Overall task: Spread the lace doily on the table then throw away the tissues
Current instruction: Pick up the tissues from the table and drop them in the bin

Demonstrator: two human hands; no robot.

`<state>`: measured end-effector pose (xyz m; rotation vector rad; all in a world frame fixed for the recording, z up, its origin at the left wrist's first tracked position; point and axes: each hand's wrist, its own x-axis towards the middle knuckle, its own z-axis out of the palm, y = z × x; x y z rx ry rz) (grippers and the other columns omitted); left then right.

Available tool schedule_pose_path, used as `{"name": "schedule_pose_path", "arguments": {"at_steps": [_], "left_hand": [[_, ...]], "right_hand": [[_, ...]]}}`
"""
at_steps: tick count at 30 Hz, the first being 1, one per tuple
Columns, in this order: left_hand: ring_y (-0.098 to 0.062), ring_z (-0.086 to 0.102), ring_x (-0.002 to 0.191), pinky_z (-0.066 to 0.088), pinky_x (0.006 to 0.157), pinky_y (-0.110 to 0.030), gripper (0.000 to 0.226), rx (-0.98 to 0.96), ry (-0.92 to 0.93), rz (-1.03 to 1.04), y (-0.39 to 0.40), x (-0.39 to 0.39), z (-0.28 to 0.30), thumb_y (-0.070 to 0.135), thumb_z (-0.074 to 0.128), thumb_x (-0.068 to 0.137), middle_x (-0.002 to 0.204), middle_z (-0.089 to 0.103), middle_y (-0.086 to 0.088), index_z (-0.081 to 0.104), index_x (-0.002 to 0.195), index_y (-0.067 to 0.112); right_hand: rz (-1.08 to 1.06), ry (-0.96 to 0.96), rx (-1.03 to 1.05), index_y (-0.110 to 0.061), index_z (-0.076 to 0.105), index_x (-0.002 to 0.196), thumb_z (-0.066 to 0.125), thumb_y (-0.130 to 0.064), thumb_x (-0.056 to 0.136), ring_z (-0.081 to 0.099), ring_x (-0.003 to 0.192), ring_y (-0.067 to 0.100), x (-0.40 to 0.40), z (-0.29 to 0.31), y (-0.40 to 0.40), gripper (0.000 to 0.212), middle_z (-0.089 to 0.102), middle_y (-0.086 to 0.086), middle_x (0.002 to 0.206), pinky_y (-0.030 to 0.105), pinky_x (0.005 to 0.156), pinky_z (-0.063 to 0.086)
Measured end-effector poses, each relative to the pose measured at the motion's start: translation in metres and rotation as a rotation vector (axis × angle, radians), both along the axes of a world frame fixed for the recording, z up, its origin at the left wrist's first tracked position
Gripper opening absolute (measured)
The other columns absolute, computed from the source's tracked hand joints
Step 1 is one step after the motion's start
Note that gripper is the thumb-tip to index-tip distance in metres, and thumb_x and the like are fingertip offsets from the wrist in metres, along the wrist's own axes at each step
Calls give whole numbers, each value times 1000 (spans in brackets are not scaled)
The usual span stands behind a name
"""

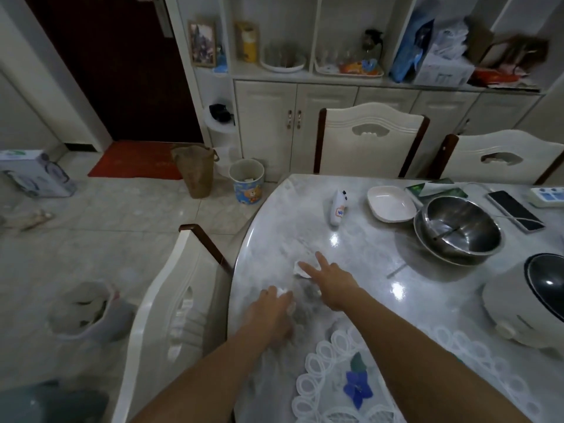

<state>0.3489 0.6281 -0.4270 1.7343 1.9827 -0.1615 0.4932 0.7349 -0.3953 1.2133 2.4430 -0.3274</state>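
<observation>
A white lace doily with a blue flower lies flat on the marble table, near the front edge under my forearms. My left hand is closed over a crumpled white tissue near the table's left rim. My right hand reaches forward with fingers spread, its fingertips on a second white tissue. Motion blur hides the exact grip of the left fingers.
A bear-print waste bin stands on the floor beyond the table's left corner; a second bin with a white liner sits left of a white chair. On the table: a small bottle, white dish, steel bowls, phone, cooker.
</observation>
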Motion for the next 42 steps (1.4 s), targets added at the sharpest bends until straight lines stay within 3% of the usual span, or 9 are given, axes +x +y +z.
{"name": "schedule_pose_path", "arguments": {"at_steps": [6,11,15,20,24,30,34,38,42], "left_hand": [[-33,57,106,48,85,-41,30,87,-52,110,2,7,-4,28,56,92,122,51,-11,54,118,15],[-31,59,104,47,86,-36,24,104,-111,226,0,5,9,29,59,91,118,57,-9,62,112,17],[-30,60,103,49,86,-35,24,141,-122,263,-9,-5,35,29,57,90,117,57,-8,62,111,17],[-26,60,104,48,87,-31,24,223,-135,238,-18,-27,79,27,60,90,117,59,-7,63,111,16],[-23,61,103,51,87,-34,26,269,-104,264,-25,-64,133,31,64,86,116,63,-2,64,110,20],[-23,60,101,46,79,-33,26,406,-3,293,-76,-159,206,35,65,83,110,65,-2,66,104,20],[-18,55,88,44,74,-30,29,349,-21,380,-135,-239,212,38,70,82,110,65,-1,66,105,21],[-20,61,93,46,73,-30,32,333,-7,450,-194,-320,210,41,72,80,111,66,0,66,106,22],[-21,62,100,46,75,-30,31,323,19,520,-242,-390,211,39,71,79,116,66,1,68,107,24]], "right_hand": [[83,65,-88,-38,24,147,57,-12,91,54,114,35,-9,-27,17,69,24,12,150,40,90,48],[42,134,-86,-14,47,121,55,-13,92,59,99,35,-9,-20,12,31,48,16,125,38,81,48],[-69,151,-116,-14,56,96,58,-11,90,57,92,27,-4,-5,0,6,58,14,117,30,73,39],[-207,336,-120,-10,69,101,66,-11,85,63,102,29,-21,37,-16,16,65,14,114,30,80,48],[-103,394,-114,-7,72,94,72,-15,83,66,95,27,-64,96,-34,14,70,12,104,26,70,46],[37,471,-60,-9,71,101,71,-15,83,64,99,26,-161,192,-89,19,70,10,107,30,75,49],[75,447,-32,-11,72,107,70,-16,84,63,104,26,-232,221,-140,24,69,9,112,30,77,48],[73,479,-65,-9,74,103,72,-14,81,66,99,26,-311,224,-192,22,72,12,108,32,77,53],[131,477,-85,-9,74,105,71,-15,83,64,102,25,-381,222,-232,22,72,11,111,24,71,42]]}}
